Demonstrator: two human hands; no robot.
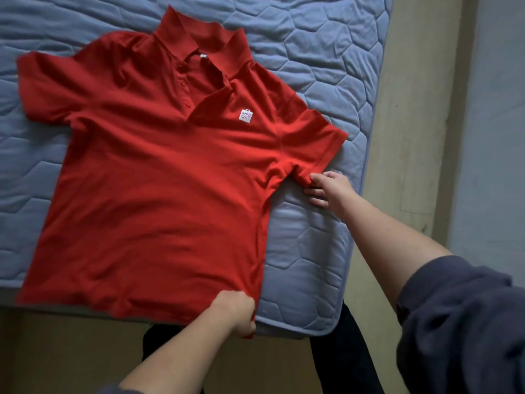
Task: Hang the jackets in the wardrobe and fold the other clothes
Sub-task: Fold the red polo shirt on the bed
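My left hand [237,312] pinched the red polo [159,177] hem, right hand [329,191] its sleeve cuff; uneven pull risked skewing the fold.

Single head-worn wide-angle view, directed forward and steeply downward from above the near edge of a mattress [318,52], close enough that both forearms enter from the bottom of the frame and the red polo shirt [159,177] fills most of the left and centre. Framed at a tilt, with the mattress edge running diagonally toward the upper right, a strip of floor [412,123] along the right side and lower edge, and a grey sleeve [460,322] large in the lower right corner. No second view supplied, hence no shared region.
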